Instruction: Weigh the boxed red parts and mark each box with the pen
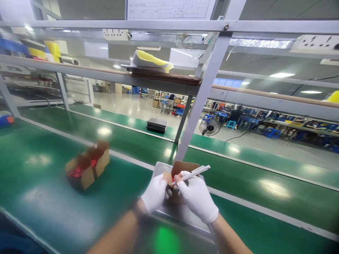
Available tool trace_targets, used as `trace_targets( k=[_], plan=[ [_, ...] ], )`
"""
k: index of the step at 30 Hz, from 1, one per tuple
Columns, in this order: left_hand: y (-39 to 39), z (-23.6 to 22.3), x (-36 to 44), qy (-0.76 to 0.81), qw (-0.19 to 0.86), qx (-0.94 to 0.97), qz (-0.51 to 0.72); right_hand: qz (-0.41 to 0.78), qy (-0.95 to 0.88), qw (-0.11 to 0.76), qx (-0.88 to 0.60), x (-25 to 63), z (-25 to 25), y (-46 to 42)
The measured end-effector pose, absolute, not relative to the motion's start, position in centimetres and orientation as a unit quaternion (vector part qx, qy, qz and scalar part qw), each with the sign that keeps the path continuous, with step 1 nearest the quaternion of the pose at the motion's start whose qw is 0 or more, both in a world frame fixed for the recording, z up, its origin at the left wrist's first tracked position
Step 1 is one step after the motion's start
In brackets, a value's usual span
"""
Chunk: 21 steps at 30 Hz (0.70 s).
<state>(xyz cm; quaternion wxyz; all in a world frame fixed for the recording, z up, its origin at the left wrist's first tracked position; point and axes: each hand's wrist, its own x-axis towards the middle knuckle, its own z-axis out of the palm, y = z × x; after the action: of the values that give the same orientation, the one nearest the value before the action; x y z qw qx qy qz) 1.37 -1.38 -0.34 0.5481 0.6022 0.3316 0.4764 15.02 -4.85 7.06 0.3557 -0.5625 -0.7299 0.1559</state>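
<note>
My left hand [155,194], in a white glove, is closed at the left side of a small open cardboard box [185,167], with its thumb at a tan flap. A small dark patch by those fingertips is too unclear to name. My right hand [198,197], also gloved, pinches a white pen [196,172] whose tip points down and left into the box. A bit of red shows inside, though both hands cover most of it. Under the box lies a pale grey tray-like platform [189,219].
Two open cardboard boxes [87,178] with red contents stand to the left on the green work surface [127,183]. Metal posts [197,98] and rails rise ahead. Farther off are a dark flat case [157,124] and a fan [210,127].
</note>
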Motion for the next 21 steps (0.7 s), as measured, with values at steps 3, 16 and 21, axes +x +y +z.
trace_targets(
  k=[3, 16, 21],
  plan=[
    [-1.48, -0.09, 1.3, 0.323, 0.551, 0.602, 0.479, 0.157, -0.727, 0.349, -0.57, 15.08, 6.99, -4.92],
    [-1.67, 0.17, 1.31, 0.328, 0.54, 0.603, 0.487, 0.156, -0.717, 0.378, -0.565, 15.14, 6.35, -4.77],
    [-1.58, 0.13, 1.29, 0.331, 0.538, 0.607, 0.482, 0.142, -0.719, 0.375, -0.567, 15.17, 6.22, -4.75]
  ],
)
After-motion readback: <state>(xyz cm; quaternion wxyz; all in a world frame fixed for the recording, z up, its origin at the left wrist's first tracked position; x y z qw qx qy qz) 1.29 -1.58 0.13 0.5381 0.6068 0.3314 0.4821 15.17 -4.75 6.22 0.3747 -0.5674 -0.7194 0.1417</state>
